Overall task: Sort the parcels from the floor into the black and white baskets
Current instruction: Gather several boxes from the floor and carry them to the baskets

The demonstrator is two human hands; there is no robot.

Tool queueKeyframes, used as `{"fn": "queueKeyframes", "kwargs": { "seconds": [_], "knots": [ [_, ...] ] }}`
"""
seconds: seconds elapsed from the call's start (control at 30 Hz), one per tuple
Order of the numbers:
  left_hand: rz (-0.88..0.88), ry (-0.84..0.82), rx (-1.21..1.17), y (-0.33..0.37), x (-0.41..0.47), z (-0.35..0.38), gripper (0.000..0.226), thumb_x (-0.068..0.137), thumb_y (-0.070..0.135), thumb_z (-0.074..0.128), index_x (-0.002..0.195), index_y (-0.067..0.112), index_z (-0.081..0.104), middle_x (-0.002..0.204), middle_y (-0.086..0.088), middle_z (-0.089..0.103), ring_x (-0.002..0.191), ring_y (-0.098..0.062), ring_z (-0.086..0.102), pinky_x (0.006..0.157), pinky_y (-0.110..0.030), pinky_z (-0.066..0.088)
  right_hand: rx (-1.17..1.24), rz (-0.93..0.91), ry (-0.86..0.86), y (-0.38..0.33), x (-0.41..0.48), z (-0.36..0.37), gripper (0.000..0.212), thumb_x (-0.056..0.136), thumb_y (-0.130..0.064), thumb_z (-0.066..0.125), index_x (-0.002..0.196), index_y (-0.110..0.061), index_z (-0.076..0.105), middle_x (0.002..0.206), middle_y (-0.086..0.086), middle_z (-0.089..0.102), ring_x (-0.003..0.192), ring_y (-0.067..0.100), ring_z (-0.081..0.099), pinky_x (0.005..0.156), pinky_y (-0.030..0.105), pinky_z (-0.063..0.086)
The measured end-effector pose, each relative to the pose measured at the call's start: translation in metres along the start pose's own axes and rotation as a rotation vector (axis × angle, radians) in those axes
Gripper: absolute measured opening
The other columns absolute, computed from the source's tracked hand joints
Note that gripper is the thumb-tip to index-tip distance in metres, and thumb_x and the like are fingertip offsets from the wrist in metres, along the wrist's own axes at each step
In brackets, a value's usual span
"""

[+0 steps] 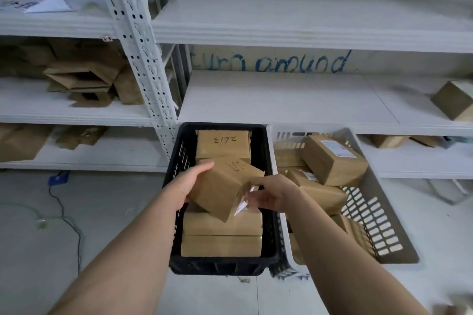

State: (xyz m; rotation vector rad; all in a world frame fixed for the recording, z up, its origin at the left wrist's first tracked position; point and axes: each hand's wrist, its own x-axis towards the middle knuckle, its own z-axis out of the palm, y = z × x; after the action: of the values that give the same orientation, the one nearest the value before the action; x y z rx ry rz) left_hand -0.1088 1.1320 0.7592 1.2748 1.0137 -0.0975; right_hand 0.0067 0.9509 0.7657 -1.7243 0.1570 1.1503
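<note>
Lying under the held parcel (225, 186), boxes (221, 235) seemingly fill the black basket (222, 126).

Person, catalogued from what shows: two arms, roughly elbow to fingertip.

- Left forearm (133, 250): bare along its whole visible length, smooth, broad near the lower edge and tapering to a narrow wrist.
- Right forearm (340, 250): likewise bare and smooth, tapering the same way.
- Left hand (190, 186): bare; thumb and back of the hand show, fingers hidden.
- Right hand (275, 195): bare; thumb, knuckles and upper fingers show, tips slightly blurred.
- Clothing: out of view, cannot tell.
</note>
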Motion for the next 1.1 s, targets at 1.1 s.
{"fn": "queueKeyframes", "kwargs": {
  "seconds": [1.1],
  "knots": [
    [0.536, 0.141, 0.317, 0.019, -0.044, 0.193, 0.030, 0.099, 0.018, 0.045, 0.125, 0.015, 0.058, 0.124, 0.001, 0.060, 0.110, -0.019, 0.056, 0.087, -0.027, 0.042, 0.201, -0.273, 0.343, 0.044, -0.049, -0.138, 0.017, 0.091, -0.019, 0.064, 0.108, -0.017, 0.068, 0.097, 0.007, 0.070, 0.090, 0.021, 0.066, 0.079, 0.033, 0.056]
  ]
}}
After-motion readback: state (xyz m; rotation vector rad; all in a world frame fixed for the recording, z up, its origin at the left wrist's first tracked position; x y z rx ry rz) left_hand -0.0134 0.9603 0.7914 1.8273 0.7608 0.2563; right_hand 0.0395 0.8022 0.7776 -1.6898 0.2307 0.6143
